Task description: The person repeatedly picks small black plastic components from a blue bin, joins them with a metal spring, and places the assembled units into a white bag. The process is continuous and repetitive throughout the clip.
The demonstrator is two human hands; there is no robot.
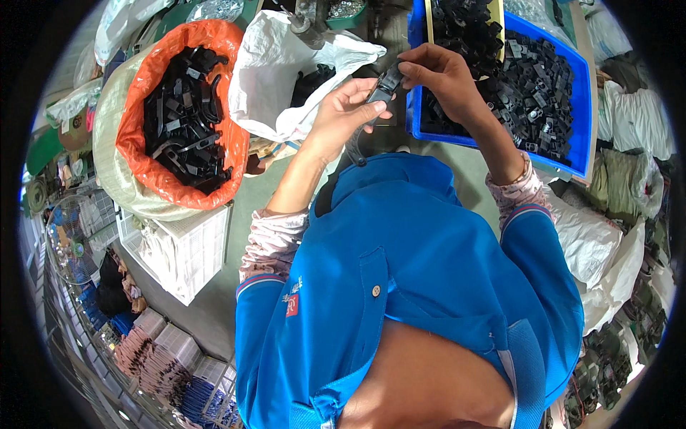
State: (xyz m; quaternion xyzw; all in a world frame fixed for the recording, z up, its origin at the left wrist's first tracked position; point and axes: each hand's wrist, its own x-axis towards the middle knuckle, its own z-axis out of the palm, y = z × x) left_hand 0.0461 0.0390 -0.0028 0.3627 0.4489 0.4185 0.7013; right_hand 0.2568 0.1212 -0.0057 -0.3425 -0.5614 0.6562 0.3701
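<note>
My left hand [337,116] is closed around a black plastic handle-like part [385,89] with a curved tail that hangs below the fingers. At the part's upper end, my right hand [444,77] pinches with thumb and forefinger. Whether a separate small piece sits in that pinch, I cannot tell. Just right of the hands, a blue bin [590,118] holds many small black plastic pieces [532,93]. Over its back left part stands a cream tray [499,28] with more black pieces. A white bag [261,82] with dark contents lies open beside my left hand.
To the left, an orange bag [132,132] full of black curved parts [187,121] sits inside a pale woven sack [108,161], above a white crate [182,261]. A green container of small metal pieces [345,10] stands at the back. White sacks [582,232] are heaped at the right.
</note>
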